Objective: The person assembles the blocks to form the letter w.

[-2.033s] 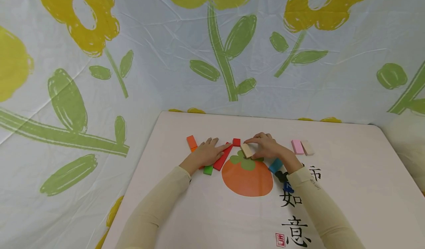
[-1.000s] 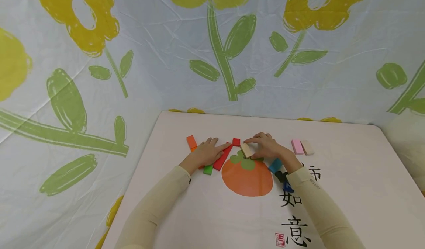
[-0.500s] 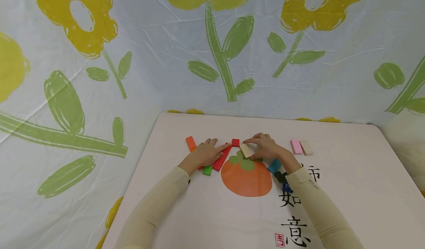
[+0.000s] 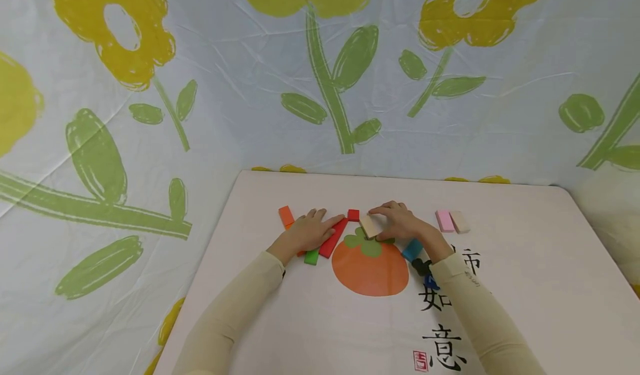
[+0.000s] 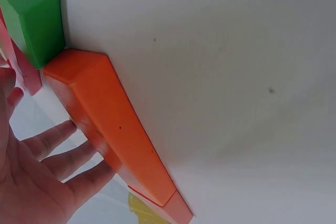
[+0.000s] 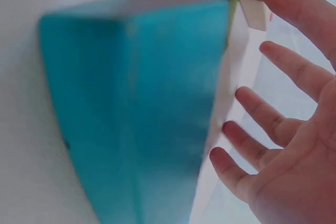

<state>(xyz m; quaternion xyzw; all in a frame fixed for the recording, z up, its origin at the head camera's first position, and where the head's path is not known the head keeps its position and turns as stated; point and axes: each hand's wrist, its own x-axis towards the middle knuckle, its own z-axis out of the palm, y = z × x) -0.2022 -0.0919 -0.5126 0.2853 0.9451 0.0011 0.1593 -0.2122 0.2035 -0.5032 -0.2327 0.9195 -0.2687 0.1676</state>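
Observation:
My right hand (image 4: 402, 222) pinches a plain wooden block (image 4: 370, 226) between thumb and index finger, just above the printed leaves of the persimmon picture. Its other fingers are spread in the right wrist view, beside a large-looking teal block (image 6: 157, 103). My left hand (image 4: 304, 233) lies with fingers extended, its index fingertip at the top of a long red block (image 4: 332, 240). A small red block (image 4: 353, 215) sits between the two hands. In the left wrist view, fingertips of the left hand are at the side of an orange block (image 5: 118, 129), which meets a green block (image 5: 34, 22).
Another orange block (image 4: 286, 216) continues the row at far left. A dark green block (image 4: 421, 267) and a dark blue block (image 4: 431, 282) lie by the right sleeve. A pink block (image 4: 445, 221) and a beige block (image 4: 460, 222) stand side by side farther right. Flowered cloth (image 4: 280, 141) surrounds the table.
The head view drifts slightly. Under the right hand's fingers the wooden block has turned a little and sits marginally farther from the small red block. The left hand stays in place.

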